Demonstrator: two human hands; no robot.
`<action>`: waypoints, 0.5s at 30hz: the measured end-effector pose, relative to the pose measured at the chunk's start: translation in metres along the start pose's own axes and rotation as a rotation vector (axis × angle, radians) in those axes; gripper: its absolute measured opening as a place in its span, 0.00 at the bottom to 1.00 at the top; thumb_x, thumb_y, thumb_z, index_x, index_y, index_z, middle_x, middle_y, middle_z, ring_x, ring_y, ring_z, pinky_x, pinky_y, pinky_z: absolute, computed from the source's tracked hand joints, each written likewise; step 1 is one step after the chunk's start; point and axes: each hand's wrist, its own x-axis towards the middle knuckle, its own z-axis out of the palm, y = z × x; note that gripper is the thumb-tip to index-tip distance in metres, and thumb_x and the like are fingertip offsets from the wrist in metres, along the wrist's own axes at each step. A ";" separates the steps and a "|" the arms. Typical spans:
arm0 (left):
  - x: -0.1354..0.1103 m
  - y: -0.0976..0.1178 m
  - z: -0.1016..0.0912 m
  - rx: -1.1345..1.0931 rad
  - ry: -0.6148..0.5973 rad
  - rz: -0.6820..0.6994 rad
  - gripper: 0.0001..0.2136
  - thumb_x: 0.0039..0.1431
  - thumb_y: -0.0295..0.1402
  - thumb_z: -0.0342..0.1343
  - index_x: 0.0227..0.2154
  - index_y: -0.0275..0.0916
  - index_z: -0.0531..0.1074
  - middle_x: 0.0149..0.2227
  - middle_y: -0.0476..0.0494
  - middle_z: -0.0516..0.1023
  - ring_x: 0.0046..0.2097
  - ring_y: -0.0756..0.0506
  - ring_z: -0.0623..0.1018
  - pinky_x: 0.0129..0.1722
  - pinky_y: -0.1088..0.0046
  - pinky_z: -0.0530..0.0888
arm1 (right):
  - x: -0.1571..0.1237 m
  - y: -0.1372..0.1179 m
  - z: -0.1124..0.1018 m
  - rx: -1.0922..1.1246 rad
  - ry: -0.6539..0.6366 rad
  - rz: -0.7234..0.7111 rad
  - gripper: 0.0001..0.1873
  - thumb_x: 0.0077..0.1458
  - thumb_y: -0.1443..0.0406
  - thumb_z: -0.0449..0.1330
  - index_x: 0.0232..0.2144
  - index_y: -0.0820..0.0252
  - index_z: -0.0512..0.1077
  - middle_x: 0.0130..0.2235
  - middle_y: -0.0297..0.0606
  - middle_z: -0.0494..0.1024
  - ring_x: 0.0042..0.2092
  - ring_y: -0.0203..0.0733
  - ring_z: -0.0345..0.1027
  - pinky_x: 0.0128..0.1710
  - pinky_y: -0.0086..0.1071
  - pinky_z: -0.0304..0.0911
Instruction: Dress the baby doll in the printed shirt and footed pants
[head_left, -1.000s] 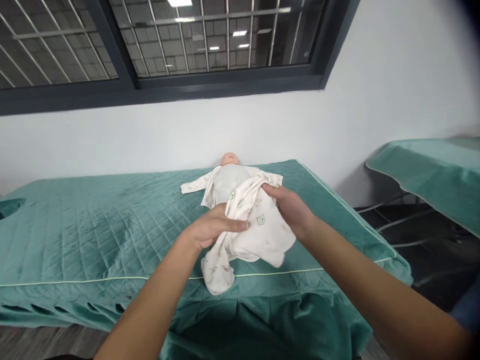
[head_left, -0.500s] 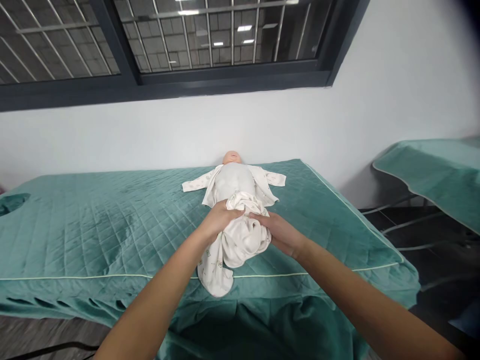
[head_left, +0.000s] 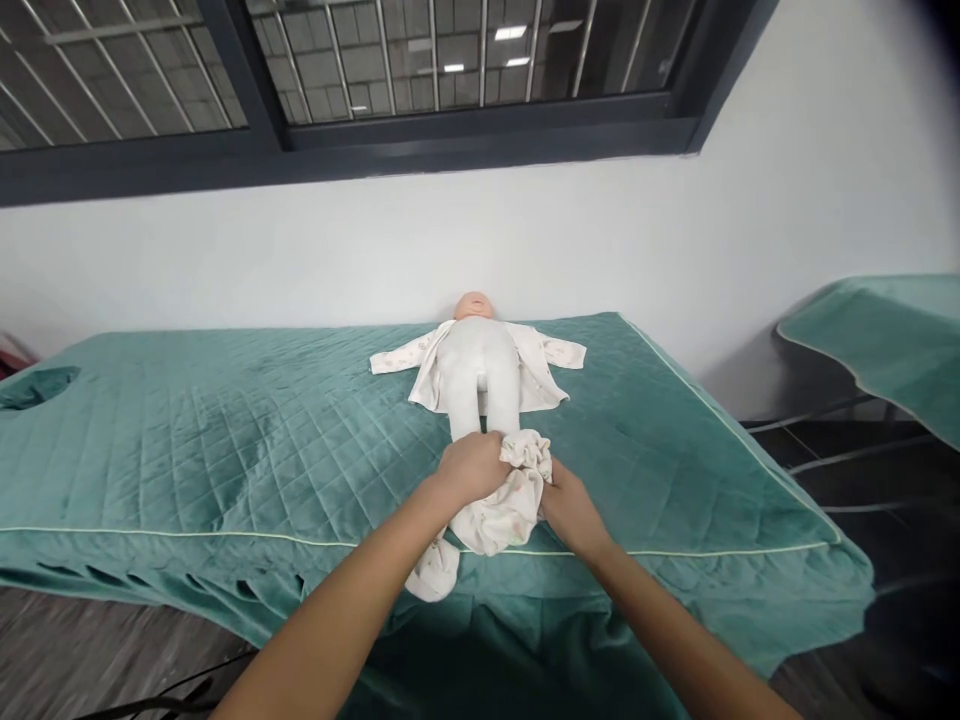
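Note:
A baby doll [head_left: 478, 372] lies on its back on the green quilted table [head_left: 187, 450], head toward the wall. Its pale cloth legs are bare down to the shins, and an open white printed jacket [head_left: 541, 368] is spread under its torso. Bunched around the doll's feet is a pair of white printed baby trousers [head_left: 504, 510], one leg hanging over the table's front edge. My left hand [head_left: 471, 468] is closed on the left side of the bunched waistband. My right hand [head_left: 568, 505] grips the right side of the same trousers.
A white wall and a dark-framed window [head_left: 375, 80] stand behind the table. A second green-covered table [head_left: 885, 340] is at the right, with dark floor and metal legs between. A round face hole [head_left: 34, 385] is in the table's far left end.
Both hands have pulled the trousers down from the doll's belly to its feet, toward me. The doll's legs are now uncovered.

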 end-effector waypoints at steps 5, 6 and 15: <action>-0.008 -0.008 0.001 -0.330 0.014 0.028 0.16 0.61 0.42 0.53 0.45 0.40 0.78 0.47 0.37 0.83 0.49 0.37 0.81 0.48 0.65 0.74 | -0.004 -0.002 0.007 0.143 0.001 0.003 0.18 0.55 0.57 0.60 0.47 0.56 0.74 0.51 0.39 0.79 0.50 0.52 0.70 0.55 0.43 0.62; -0.010 -0.007 0.003 -0.388 0.039 0.011 0.16 0.60 0.42 0.54 0.45 0.40 0.78 0.47 0.38 0.83 0.49 0.38 0.81 0.49 0.65 0.74 | -0.004 -0.001 0.009 0.166 0.016 -0.001 0.18 0.56 0.56 0.61 0.47 0.56 0.74 0.51 0.39 0.78 0.51 0.51 0.69 0.56 0.43 0.62; -0.025 -0.002 0.009 -0.740 0.111 -0.069 0.15 0.56 0.39 0.59 0.45 0.40 0.78 0.46 0.40 0.83 0.48 0.37 0.79 0.49 0.62 0.74 | -0.006 0.010 0.017 0.344 0.079 0.044 0.20 0.54 0.49 0.64 0.44 0.52 0.71 0.50 0.40 0.78 0.51 0.52 0.69 0.55 0.45 0.64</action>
